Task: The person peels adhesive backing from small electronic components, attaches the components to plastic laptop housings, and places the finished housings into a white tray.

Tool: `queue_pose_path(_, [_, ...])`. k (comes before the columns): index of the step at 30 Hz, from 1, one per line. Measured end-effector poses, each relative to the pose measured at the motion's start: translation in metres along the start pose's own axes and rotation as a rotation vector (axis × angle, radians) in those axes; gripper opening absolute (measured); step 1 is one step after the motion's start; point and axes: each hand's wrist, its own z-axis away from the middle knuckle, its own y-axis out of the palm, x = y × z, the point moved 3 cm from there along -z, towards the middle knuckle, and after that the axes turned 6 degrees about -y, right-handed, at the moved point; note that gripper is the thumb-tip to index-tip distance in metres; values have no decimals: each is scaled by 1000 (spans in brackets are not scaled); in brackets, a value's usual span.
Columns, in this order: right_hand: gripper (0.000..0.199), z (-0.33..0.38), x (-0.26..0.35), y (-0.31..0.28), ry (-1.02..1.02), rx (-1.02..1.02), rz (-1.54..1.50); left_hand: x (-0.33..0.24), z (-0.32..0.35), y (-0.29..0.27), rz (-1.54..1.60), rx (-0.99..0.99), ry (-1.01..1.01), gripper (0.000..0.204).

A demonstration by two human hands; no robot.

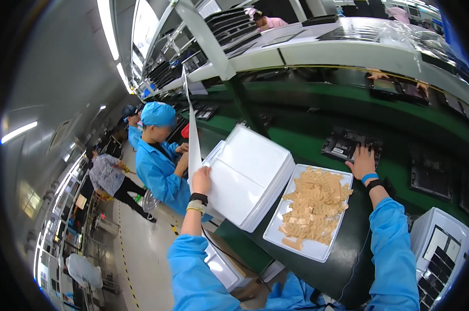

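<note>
On the green workbench (348, 249) there's a lot going on. The left hand (201, 180) is pinching the lower end of a long white sheet (193, 129) that stands up almost vertical, curving away toward the top of the view — thumb and fingers closed on its edge. Just beside that hand sits a thick stack of white sheets (252, 173), tilted a bit and hanging past the bench's near edge. The right hand (362, 161) is stretched out flat, fingers spread, pressing down on a black electronic unit (343, 145) lying on the green conveyor belt (307, 129) — not gripping it, just resting on top. There's a blue band and a black one on that wrist.

Between the two hands is a white tray (309, 249) piled with little tan pieces (315, 202), touching the sheet stack on its left side. Off to the lower right, a white bin (426, 228) holds small dark parts. Another worker in a blue coat and cap (159, 155) stands at the next station on the left, well apart from both hands.
</note>
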Motion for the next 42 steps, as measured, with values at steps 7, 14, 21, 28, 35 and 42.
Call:
queue_pose_path(7, [85, 0, -9, 14, -72, -160, 46, 39, 99, -171, 776, -189, -363, 34])
queue_pose_path(14, [77, 0, -10, 6, -123, -203, 16, 150, 374, -205, 457, -180, -791, 39])
queue_pose_path(21, [74, 1, -2, 10, -142, -272, -73, 185, 545, -113, -77, 63, -939, 28])
queue_pose_path(28, [73, -5, -3, 9, -151, -275, -191, 185, 533, -113, 34, 32, -1015, 30])
queue_pose_path(35, [39, -45, -53, 27, -22, -261, -1110, 204, 529, -104, 101, 101, -939, 37])
queue_pose_path(42, [30, -2, -5, -85, -96, -492, -1395, 183, 459, -145, -285, 324, -878, 79])
